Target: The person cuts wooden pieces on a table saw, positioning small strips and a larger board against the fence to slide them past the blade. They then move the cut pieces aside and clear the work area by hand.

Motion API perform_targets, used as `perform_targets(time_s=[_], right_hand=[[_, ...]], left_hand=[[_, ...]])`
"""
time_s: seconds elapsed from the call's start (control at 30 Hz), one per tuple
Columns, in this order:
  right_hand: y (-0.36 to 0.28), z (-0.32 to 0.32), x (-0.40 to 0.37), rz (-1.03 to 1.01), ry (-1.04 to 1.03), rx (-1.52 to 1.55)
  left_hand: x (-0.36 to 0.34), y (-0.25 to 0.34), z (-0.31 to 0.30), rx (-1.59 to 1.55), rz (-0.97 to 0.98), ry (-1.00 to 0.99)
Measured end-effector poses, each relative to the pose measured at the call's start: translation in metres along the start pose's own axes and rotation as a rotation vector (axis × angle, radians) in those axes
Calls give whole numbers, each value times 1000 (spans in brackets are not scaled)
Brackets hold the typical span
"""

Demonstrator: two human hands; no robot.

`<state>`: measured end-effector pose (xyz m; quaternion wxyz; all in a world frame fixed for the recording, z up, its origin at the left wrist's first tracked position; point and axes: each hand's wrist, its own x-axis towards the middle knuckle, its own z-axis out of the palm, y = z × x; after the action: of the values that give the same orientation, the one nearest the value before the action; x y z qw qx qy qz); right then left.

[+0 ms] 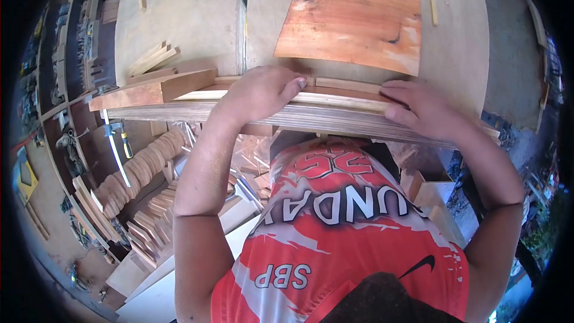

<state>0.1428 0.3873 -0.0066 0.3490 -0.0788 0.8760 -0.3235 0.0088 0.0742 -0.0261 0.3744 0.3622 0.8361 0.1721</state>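
One reddish board (353,24) lies flat on the workbench (197,18), just beyond two thin strips (350,87) stacked along the near edge. Both forearms reach forward. The left hand (263,93) bends its fingers onto the strips, though a true grip cannot be told. The right hand (418,110) presses down with its fingers flat and spread.

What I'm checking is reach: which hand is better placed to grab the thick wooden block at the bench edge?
Likely the left hand: it rests on the thin strips right beside the thick wooden block. The right hand lies farther along the strips.
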Motion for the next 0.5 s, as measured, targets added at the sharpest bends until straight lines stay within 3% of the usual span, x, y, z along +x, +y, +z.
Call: perform_targets(time_s=[0.27,0.4,0.5], right_hand=[[-4,-14,8,50,-68,72],[-1,-38,37,-180,260,17],[7,-56,97,-191,697,-326]], left_hand=[[1,-5,7,-77,97,108],[7,9,0,-55,153,36],[21,12,4,-57,232,-59]])
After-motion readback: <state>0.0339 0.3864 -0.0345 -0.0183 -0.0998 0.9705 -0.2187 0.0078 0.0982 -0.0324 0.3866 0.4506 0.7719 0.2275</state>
